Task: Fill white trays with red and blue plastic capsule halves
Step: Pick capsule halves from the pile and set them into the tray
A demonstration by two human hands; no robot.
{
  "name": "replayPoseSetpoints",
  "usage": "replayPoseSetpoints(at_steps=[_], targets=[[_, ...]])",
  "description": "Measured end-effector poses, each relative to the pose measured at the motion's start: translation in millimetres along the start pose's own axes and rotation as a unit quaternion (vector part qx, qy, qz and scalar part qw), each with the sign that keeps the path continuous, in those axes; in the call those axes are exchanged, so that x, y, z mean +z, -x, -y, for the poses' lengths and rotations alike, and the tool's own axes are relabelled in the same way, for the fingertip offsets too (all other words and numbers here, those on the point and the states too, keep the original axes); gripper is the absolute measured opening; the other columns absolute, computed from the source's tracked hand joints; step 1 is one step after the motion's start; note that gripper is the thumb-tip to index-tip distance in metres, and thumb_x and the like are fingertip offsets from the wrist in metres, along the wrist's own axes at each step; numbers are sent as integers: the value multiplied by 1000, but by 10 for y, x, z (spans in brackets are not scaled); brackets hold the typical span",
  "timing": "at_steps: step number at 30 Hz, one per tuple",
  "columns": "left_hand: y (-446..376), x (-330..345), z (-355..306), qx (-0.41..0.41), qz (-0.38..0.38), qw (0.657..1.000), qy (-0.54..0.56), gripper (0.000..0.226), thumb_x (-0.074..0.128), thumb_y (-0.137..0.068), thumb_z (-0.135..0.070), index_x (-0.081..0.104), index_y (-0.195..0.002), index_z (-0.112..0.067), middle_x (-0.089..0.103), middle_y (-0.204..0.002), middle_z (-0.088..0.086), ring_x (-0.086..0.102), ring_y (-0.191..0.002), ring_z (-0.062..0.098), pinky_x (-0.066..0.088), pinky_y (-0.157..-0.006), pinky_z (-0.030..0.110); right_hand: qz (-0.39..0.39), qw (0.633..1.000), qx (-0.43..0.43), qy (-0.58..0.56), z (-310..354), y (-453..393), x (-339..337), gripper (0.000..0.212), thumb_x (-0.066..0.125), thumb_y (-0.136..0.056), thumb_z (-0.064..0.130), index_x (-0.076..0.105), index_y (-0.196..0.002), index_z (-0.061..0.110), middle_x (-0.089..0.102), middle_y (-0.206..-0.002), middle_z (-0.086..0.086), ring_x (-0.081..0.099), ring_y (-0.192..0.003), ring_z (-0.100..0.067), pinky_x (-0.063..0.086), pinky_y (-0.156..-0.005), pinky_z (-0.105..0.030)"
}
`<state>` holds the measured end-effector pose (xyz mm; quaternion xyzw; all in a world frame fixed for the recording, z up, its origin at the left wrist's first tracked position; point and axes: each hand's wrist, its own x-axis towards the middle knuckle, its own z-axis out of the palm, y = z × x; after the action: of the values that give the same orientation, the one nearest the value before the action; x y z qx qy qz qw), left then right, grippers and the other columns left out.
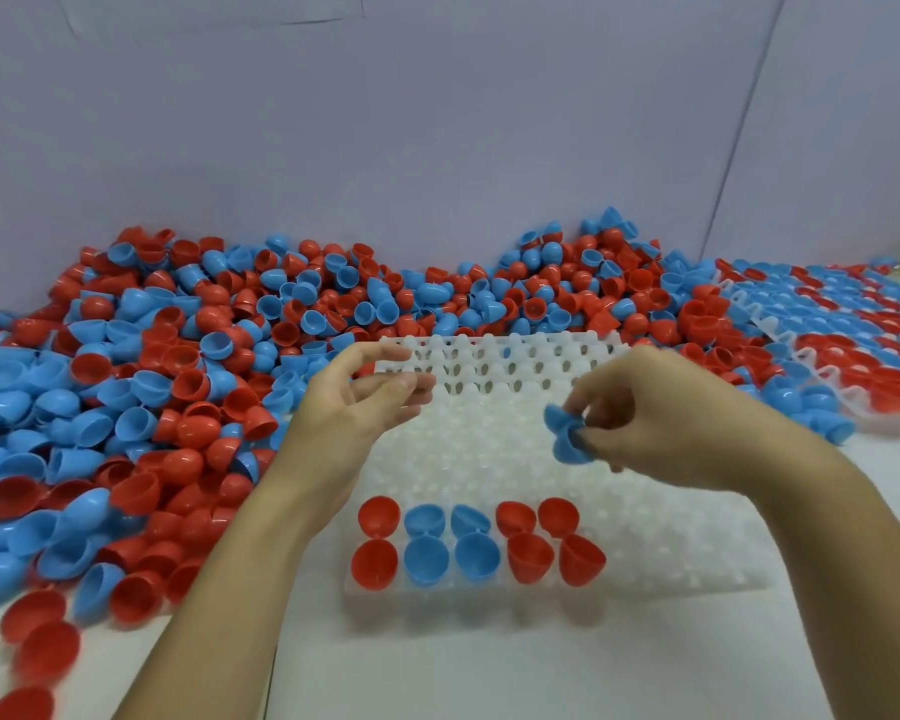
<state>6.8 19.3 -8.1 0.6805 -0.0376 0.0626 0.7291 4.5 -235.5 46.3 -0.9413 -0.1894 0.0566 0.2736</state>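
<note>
A great loose heap of red and blue capsule halves (pixel 188 387) lay across the white table (pixel 489 667), banked against a pale wall (pixel 437 122) and spilling down the left side toward the near edge. To the far right sat filled trays (pixel 842 324), their cups packed with red and blue halves in bands; how many trays were stacked there was hard to make out at that distance.

In the middle, just in front of the heap, lay the white tray (pixel 671 537) being filled, a grid of small cups. Most of its cups held nothing. In its near left corner stood ten halves in two rows: a red pair (pixel 375 543) at the left, four blue halves (pixel 450 543) beside it, then four red halves (pixel 552 543) to the right.

The left hand (pixel 354 402) hovered over the tray's far left part, palm turned inward, fingers loosely extended and thumb apart, holding nothing. The right hand (pixel 661 413) hung above the tray's right-centre, fingers curled downward and pinching blue capsule halves (pixel 567 433); these looked like two, though blur made the count uncertain. They were held clear of the tray's surface.
</note>
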Motion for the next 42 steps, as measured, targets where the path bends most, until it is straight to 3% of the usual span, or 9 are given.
replayPoseSetpoints(at_steps=[10, 13, 24, 29, 33, 35, 37, 40, 42], targets=[[17, 9, -30, -4, -28, 1000, 7, 17, 60, -98, -8, 63, -114, -14, 78, -98, 6, 74, -99, 21, 56, -88, 31, 102, 984, 132, 54, -93, 237, 85, 18, 81, -81, 27, 69, -77, 41, 71, -75, 17, 68, -73, -8, 56, -62, -17], [18, 22, -40, -8, -27, 1000, 13, 18, 59, -98, -7, 63, -115, -12, 78, -99, 8, 74, -99, 22, 56, -90, 32, 122, 978, 147, 81, -68, 237, 150, 20, 81, -81, 22, 68, -80, 37, 67, -75, 15, 65, -70, -9, 46, -51, -10], [8, 17, -62, -12, -33, 999, 4, 17, 58, -99, -7, 64, -114, -13, 78, -97, 8, 74, -97, 21, 57, -87, 31, 130, 974, 141, 119, 42, 316, -8, 22, 77, -85, 31, 70, -99, 46, 64, -84, 16, 64, -73, -6, 44, -51, -11], [-85, -234, -93, 21, -126, 991, -40, 21, 55, -99, -1, 70, -98, -16, 78, -88, 4, 75, -85, 17, 58, -71, 22, 47, 991, 48, 119, 231, 23, -269, 21, 72, -89, 29, 66, -94, 48, 63, -70, 15, 58, -65, 17, 42, -48, -8], [-167, -464, -27, 47, -192, 957, -211, 28, 54, -98, 3, 69, -90, -20, 74, -86, -1, 70, -73, 9, 52, -61, 14, -87, 994, -32, 65, 349, -425, -224, 18, 61, -97, 22, 72, -106, 32, 62, -71, 17, 62, -61, 6, 42, -49, -9], [-212, -504, 22, 55, -167, 934, -312, 30, 55, -96, 4, 72, -94, -21, 72, -91, -6, 67, -82, 4, 49, -65, 10, -137, 989, -46, 32, 321, -555, -66, 20, 59, -97, 19, 72, -110, 27, 65, -76, 15, 63, -64, -1, 44, -51, -8], [-246, -487, 68, 43, -117, 908, -401, 31, 57, -93, 5, 73, -104, -20, 70, -100, -8, 63, -90, 1, 45, -71, 6, -160, 986, -52, 6, 251, -574, 83, 21, 60, -97, 18, 73, -108, 30, 64, -78, 17, 62, -69, 4, 43, -51, -7], [-267, -434, 158, -4, -21, 864, -502, 37, 63, -90, 0, 68, -119, -23, 58, -111, -11, 54, -107, 10, 44, -88, 21, -173, 983, -56, -21, 130, -571, 151, 22, 61, -96, 16, 73, -104, 33, 63, -81, 21, 60, -74, 4, 43, -53, -7], [-260, -405, 217, -21, -13, 840, -542, 35, 66, -90, -5, 67, -120, -24, 54, -116, -8, 51, -115, 15, 46, -97, 31, -204, 976, -62, -35, 72, -563, 128, 23, 61, -96, 15, 73, -102, 32, 62, -80, 22, 59, -76, 8, 44, -55, -5]])
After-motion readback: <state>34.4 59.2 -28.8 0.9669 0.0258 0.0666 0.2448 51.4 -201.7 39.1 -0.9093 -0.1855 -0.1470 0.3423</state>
